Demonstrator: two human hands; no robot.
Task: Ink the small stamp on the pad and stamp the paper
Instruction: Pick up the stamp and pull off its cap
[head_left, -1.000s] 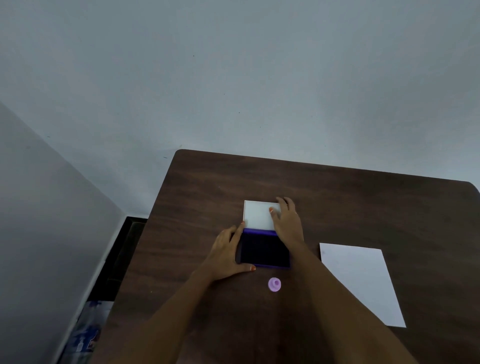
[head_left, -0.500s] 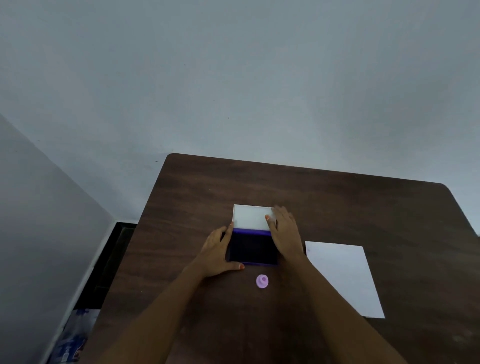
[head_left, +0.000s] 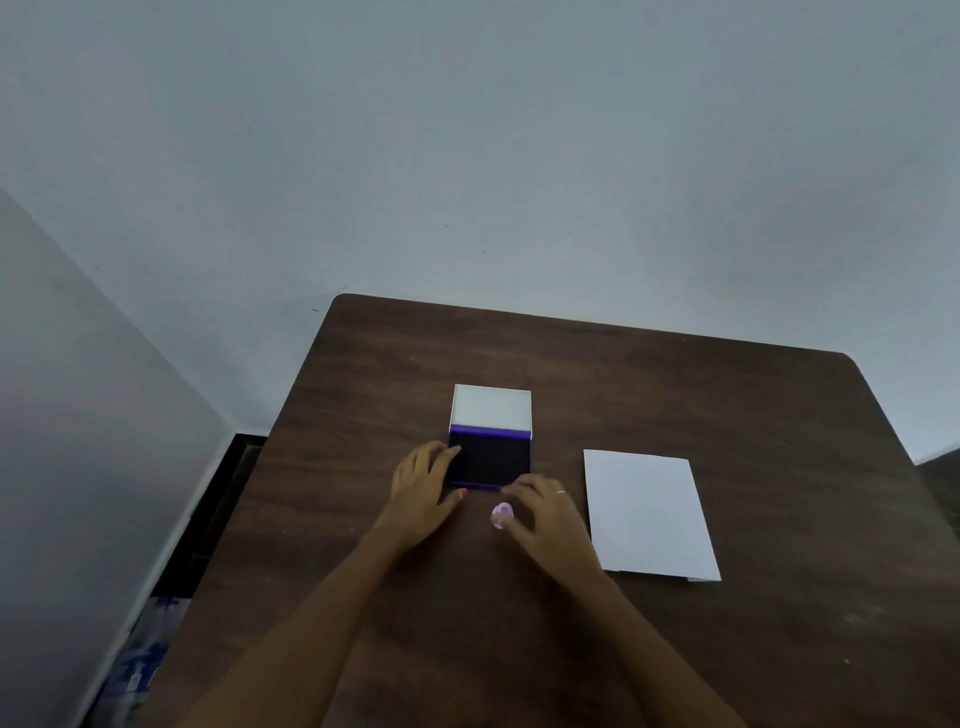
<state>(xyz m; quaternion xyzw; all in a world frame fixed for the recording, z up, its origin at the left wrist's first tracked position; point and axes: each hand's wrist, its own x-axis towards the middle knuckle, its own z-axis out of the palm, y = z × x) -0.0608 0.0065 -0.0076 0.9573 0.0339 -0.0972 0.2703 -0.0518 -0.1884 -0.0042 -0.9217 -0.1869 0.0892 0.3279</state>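
The open ink pad lies mid-table, its dark purple inking surface facing up and its white lid folded back behind it. My left hand grips the pad's left edge, with the thumb at its near left corner. The small pink stamp sits just in front of the pad, slightly tilted. My right hand curls around the stamp from the right, thumb and fingers pinching it. The white paper lies flat to the right of my right hand.
The dark wooden table stands against a pale wall, with its far edge and rounded corners in view. A dark gap and a plastic-wrapped object lie on the floor to the left of the table.
My right hand left the pad's lid and came back toward me to the small stamp. My left hand stayed on the pad's left edge. The camera view shifted.
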